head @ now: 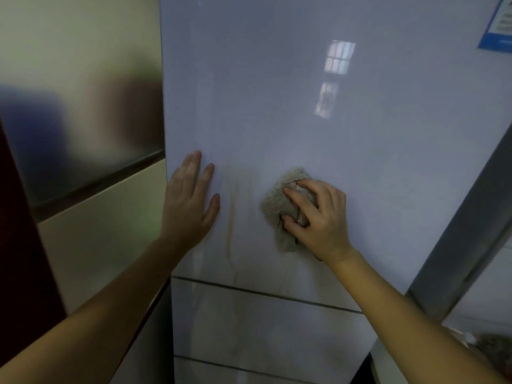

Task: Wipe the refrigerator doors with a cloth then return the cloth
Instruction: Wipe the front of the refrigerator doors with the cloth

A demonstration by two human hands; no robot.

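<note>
head view: we face the pale, glossy refrigerator door (304, 120) close up. our right hand (321, 217) grips a crumpled beige cloth (277, 202), fingers and thumb curled into it, and presses it against the lower part of that door. our left hand (191, 200) lies flat and open on the same door near its left edge, fingers straight and pointing up, holding nothing. between the two hands a yellowish streak (231, 217) runs down the door toward the seam below. under that seam sits a lower door (263, 325), with another seam further down. a window reflection (332, 76) glints above the cloth. a blue label (496, 26) sits at the top right corner, its text too blurred to read. just beside the refrigerator on the left stands a brushed metal panel (83, 120) over a cream panel (105, 239), with a dark red edge (16, 245) at the far left. on the right a grey strip (465, 245) slants along the door's side. only our own forearms cross in front of the doors, and the right hand covers the cloth's right part.
</note>
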